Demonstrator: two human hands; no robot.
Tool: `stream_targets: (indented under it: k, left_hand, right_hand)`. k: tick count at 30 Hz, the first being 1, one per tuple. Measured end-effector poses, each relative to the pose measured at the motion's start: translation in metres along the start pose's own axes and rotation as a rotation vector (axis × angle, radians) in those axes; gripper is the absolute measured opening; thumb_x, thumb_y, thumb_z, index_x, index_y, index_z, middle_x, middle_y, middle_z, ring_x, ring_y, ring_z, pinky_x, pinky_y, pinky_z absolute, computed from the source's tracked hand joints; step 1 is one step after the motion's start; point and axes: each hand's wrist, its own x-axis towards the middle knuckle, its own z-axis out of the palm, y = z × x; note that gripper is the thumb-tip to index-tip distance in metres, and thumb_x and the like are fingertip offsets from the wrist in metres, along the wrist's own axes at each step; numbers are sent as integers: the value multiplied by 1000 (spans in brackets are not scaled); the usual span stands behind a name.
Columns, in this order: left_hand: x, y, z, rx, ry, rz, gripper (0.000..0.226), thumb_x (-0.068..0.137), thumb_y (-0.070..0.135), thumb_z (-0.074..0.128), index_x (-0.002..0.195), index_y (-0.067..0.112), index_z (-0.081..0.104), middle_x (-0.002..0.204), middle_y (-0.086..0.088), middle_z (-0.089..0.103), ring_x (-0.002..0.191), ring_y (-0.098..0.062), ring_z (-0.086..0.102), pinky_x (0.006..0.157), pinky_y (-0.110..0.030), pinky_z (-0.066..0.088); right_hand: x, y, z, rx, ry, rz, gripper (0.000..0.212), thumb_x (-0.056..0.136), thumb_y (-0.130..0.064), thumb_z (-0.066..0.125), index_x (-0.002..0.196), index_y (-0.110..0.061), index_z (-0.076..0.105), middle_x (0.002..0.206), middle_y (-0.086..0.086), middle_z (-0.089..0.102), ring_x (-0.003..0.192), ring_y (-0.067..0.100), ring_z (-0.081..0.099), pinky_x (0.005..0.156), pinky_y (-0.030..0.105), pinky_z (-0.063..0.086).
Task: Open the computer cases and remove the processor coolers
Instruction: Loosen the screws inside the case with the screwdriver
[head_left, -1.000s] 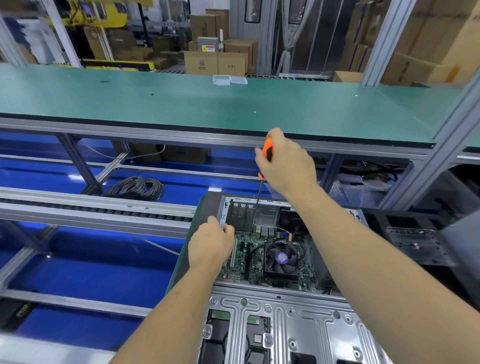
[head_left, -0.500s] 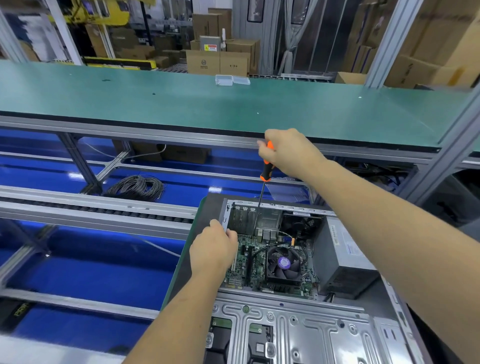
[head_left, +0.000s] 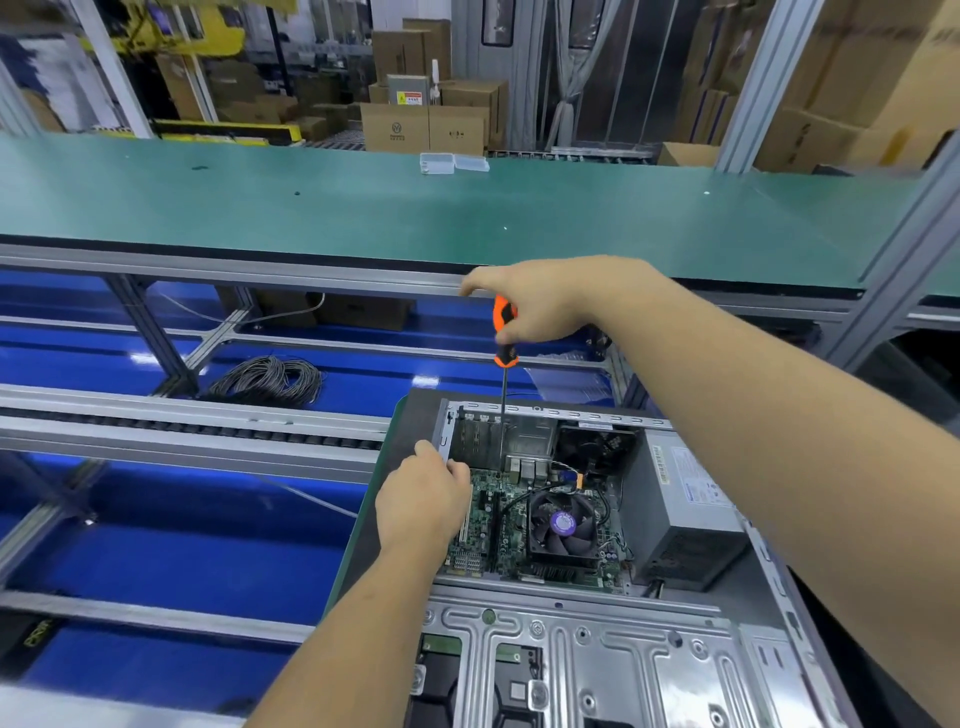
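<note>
Right hand: right hand (head_left: 553, 306) holds the orange-and-black handle of the screwdriver (head_left: 504, 332), fingers curled round its upper part, index finger stretched out to the left
Screwdriver: upright; shaft runs down into the rear of the case (head_left: 691, 519); the tip is hard to make out among the slot brackets
Left hand: left hand (head_left: 423, 501) rests at the case's left edge, over the board (head_left: 514, 525); fingers bent, fingertips hidden behind the knuckles, so whether they pinch anything cannot be told
Cooler: cooler (head_left: 563, 525), black fan with purple hub label, sits on the board inside the open case, between the left hand and the grey power supply (head_left: 685, 514)
Case: lies on its side, lid off; the metal drive bracket (head_left: 571, 654) spans its near part; near end cut off by the frame edge
Surface: case sits on a dark pad (head_left: 371, 525) with a green edge
Room: green bench (head_left: 363, 208) behind, aluminium rails (head_left: 182, 421), blue floor (head_left: 182, 545) below; cable coil (head_left: 265, 379) on the floor; clear plastic boxes (head_left: 453, 163) on the bench; cartons (head_left: 426, 127) beyond
Blurred: the near left corner of the view
</note>
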Motion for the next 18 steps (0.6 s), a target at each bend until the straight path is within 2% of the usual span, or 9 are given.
stream_targets:
  k: [2,4,8,10,12,13,15,16,18]
  left_hand:
    - [1,0,0,-1,-6,-1,22,98,34,36,94,14,45,70,1,49,57,-16,50,46,-29,34]
    - [1,0,0,1,-7,-1,23,99,35,36,95,14,44,70,1,49,58,-16,51,46,-29,34]
    - [0,0,0,-11,-3,-1,21,98,34,36,93,15,43,69,2,49,59,-17,51,46,-29,33]
    - [0,-1,1,-35,3,-5,20,97,34,38,90,16,42,68,2,49,57,-14,48,45,-29,31]
    - [1,-2,2,-55,9,-7,20,97,33,38,88,16,42,67,2,49,56,-13,47,44,-29,29]
    - [1,-2,2,-61,12,-6,20,97,33,39,88,15,43,67,2,49,56,-12,47,44,-29,29]
    - [1,-2,2,-63,15,-5,20,97,33,39,88,15,43,67,3,48,55,-12,46,43,-28,29]
    - [0,-2,2,-60,16,-5,20,97,33,39,88,16,43,66,3,48,55,-12,46,43,-28,28]
    - [0,-2,2,-55,17,-7,19,97,33,39,88,16,43,66,3,48,54,-11,45,43,-28,27]
  right_hand:
    - [2,-7,6,-34,109,149,48,98,-58,46,107,-11,48,83,4,49,71,22,54,72,40,44]
    - [4,-10,8,-167,193,182,49,102,-55,40,81,-11,44,76,4,44,63,21,44,68,37,39]
    - [-1,-11,-6,-76,-29,-26,15,97,-27,60,105,-18,51,92,-2,53,86,28,56,72,35,44]
    - [-2,-13,-8,-124,-51,24,30,97,-41,61,109,-16,50,84,-4,51,73,26,61,63,36,48]
    - [-1,-14,-8,-268,24,94,48,100,-54,47,89,-9,53,75,2,53,56,19,53,51,30,37]
    - [1,-12,-7,-282,40,82,47,101,-52,45,85,-8,53,79,6,58,60,21,54,53,30,37]
    - [1,-9,-6,-170,-10,10,26,98,-40,58,103,-14,56,101,8,63,81,26,59,69,35,48]
    - [-1,-8,-7,-126,-51,1,31,94,-41,64,112,-19,53,106,6,60,84,27,61,73,38,51]
    - [-4,-8,-9,-167,-38,81,46,92,-58,59,105,-15,52,93,3,57,68,23,61,59,35,46]
